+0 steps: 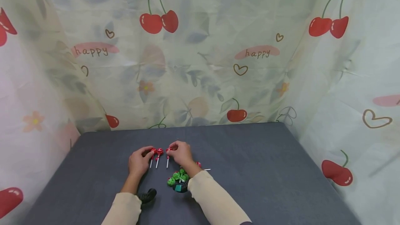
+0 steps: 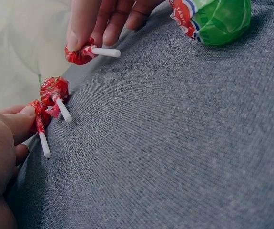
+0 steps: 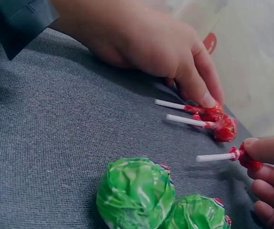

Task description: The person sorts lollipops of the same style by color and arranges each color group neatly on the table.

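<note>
Three red-wrapped lollipops lie in a row on the dark cloth, white sticks pointing toward me. My left hand point(image 1: 138, 162) pinches the head of the leftmost lollipop point(image 2: 40, 118) between thumb and finger. Just beside it, touched by neither hand, is the middle lollipop point(image 3: 226, 129). At the right end of the row, my right hand point(image 1: 182, 153) pinches the head of another red lollipop point(image 3: 252, 160), a small gap away from the middle one. Part of that head is hidden under the fingers. In the head view the right wrist hangs over several green lollipops point(image 1: 176, 175).
A further red lollipop point(image 1: 199, 164) shows partly behind the right forearm. Black wrist devices, the left one point(image 1: 147, 196) and the right one point(image 1: 180, 186), hang below the wrists. Patterned curtains point(image 1: 193, 44) enclose the dark table point(image 1: 250, 169) at the back and sides.
</note>
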Available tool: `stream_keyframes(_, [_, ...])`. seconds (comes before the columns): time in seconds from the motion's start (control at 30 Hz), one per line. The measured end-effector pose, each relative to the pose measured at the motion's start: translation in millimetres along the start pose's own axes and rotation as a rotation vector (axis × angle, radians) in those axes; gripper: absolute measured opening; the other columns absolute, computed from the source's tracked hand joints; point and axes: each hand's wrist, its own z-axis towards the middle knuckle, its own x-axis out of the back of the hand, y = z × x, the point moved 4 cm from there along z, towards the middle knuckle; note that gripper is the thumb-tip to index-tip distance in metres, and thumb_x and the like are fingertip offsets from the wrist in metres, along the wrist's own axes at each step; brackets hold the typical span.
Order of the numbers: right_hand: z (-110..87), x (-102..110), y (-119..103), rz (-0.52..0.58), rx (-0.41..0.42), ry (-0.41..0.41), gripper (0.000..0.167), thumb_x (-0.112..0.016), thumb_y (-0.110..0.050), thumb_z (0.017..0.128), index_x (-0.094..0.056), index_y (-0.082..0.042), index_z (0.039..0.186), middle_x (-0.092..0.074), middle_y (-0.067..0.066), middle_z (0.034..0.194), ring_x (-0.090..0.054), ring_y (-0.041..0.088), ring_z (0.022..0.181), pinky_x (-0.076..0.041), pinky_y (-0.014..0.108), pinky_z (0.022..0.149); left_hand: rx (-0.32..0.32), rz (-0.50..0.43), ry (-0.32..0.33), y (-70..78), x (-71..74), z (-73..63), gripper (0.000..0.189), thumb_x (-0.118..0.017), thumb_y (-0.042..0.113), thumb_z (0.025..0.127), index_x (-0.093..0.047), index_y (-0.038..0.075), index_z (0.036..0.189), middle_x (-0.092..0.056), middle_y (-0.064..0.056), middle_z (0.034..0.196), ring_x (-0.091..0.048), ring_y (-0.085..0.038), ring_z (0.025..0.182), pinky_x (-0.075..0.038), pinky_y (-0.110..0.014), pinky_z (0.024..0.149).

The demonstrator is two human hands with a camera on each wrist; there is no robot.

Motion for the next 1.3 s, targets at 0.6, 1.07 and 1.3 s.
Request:
stream_keyframes(0.6, [1.6, -6.0, -6.1, -0.138, 0.001, -0.036, 0.013, -0.081, -0.023, 0.081, -0.072, -0.018, 0.090, -0.063, -0.011, 0.077, -0.056, 0.006, 0.069, -0.046, 0.026, 0.065, 0.007, -0.006, 0.009, -1.0, -0.8, 0.6, 0.027, -0.067, 0.023, 0.094, -0.071, 0.011, 0.118, -0.068, -0.013, 0.113, -0.060, -0.030, 0.103, -0.042, -0.049, 0.090])
stream_keyframes(1.07, [1.3, -4.2, -6.6, -0.118, 0.018, -0.055, 0.014, -0.081, -0.019, 0.081, -0.071, -0.013, 0.089, -0.062, -0.009, 0.075, -0.054, 0.006, 0.066, -0.045, 0.025, 0.062, 0.019, -0.014, -0.004, -1.7, -0.8, 0.0, 0.027, -0.066, 0.023, 0.095, -0.070, 0.011, 0.119, -0.068, -0.013, 0.114, -0.059, -0.030, 0.104, -0.042, -0.049, 0.090])
stream_keyframes(1.3, [1.8, -3.5, -6.2, -0.114, 0.019, -0.079, 0.015, -0.080, -0.018, 0.082, -0.072, -0.013, 0.093, -0.062, -0.008, 0.076, -0.054, 0.006, 0.068, -0.045, 0.025, 0.063, 0.005, -0.010, 0.001, -1.8, -0.9, 0.7, 0.027, -0.066, 0.022, 0.095, -0.070, 0.011, 0.119, -0.068, -0.013, 0.113, -0.060, -0.029, 0.103, -0.043, -0.049, 0.089])
